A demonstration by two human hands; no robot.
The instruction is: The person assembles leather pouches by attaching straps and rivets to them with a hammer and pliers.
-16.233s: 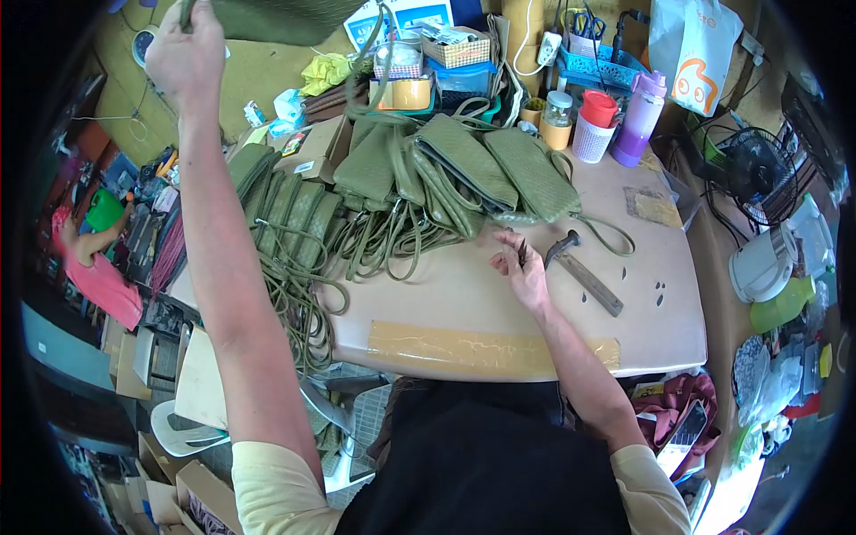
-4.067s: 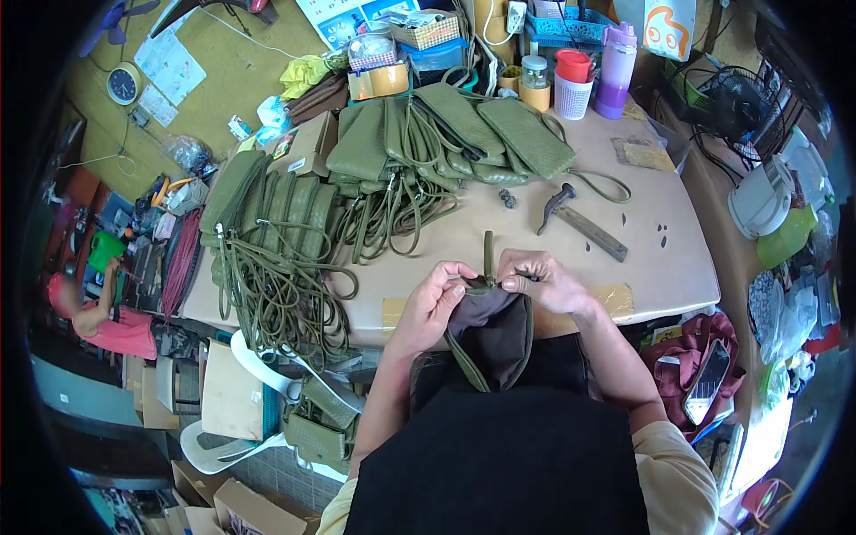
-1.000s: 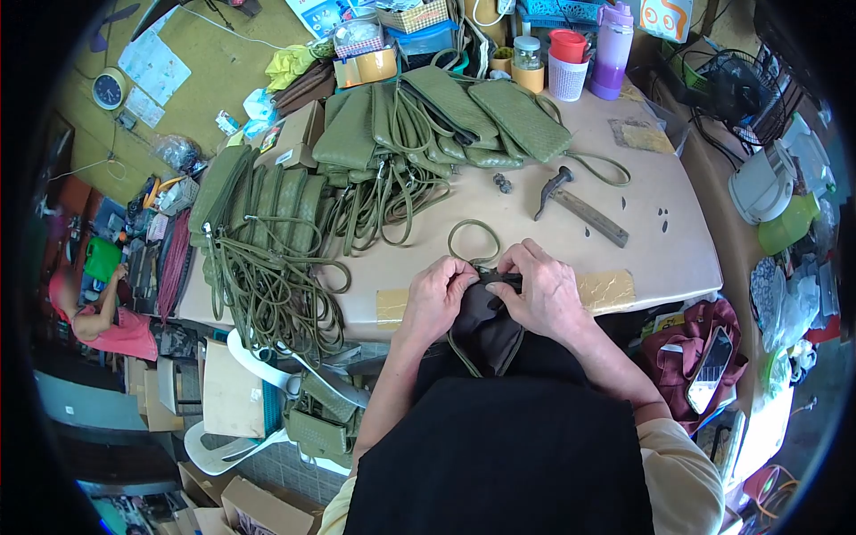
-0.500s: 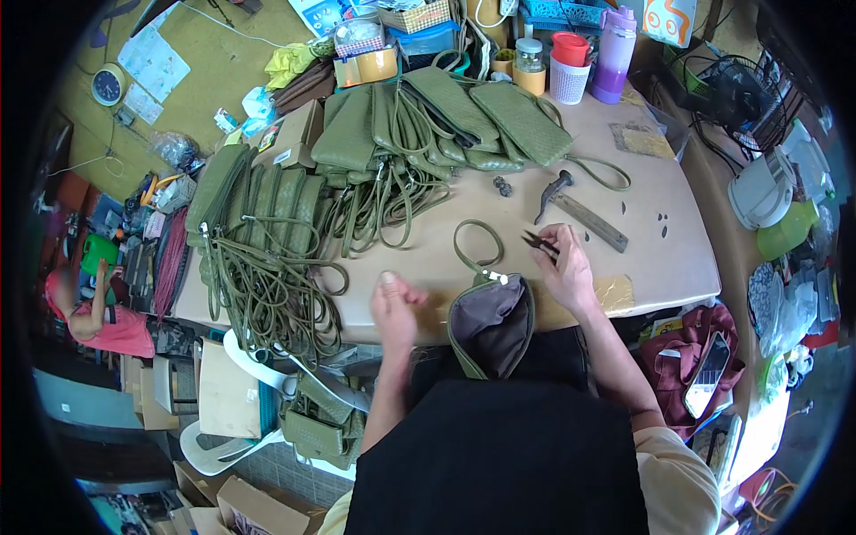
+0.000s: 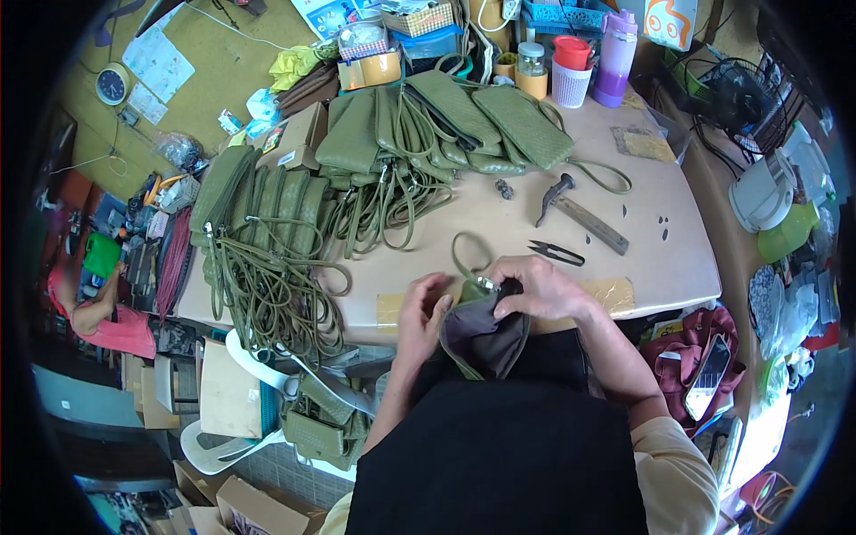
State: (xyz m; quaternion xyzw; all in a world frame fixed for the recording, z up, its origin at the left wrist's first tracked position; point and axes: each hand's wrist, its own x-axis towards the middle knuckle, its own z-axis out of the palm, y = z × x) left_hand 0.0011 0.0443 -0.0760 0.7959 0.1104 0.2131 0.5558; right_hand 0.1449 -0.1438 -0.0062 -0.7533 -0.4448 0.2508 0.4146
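Both hands hold one green bag (image 5: 481,332) at the table (image 5: 678,276) edge, against the person's lap. The left hand (image 5: 423,312) grips its side so the mouth stays open. The right hand (image 5: 535,287) pinches the top rim. Snips (image 5: 555,253) lie just beside, easy to grab.

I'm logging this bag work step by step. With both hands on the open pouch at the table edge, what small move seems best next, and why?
Probably steady the pouch mouth and work on the metal fitting at its top. The right hand pinches the rim there, the left hand braces the other side, the lining gapes open, and the snips lie apart on the table.
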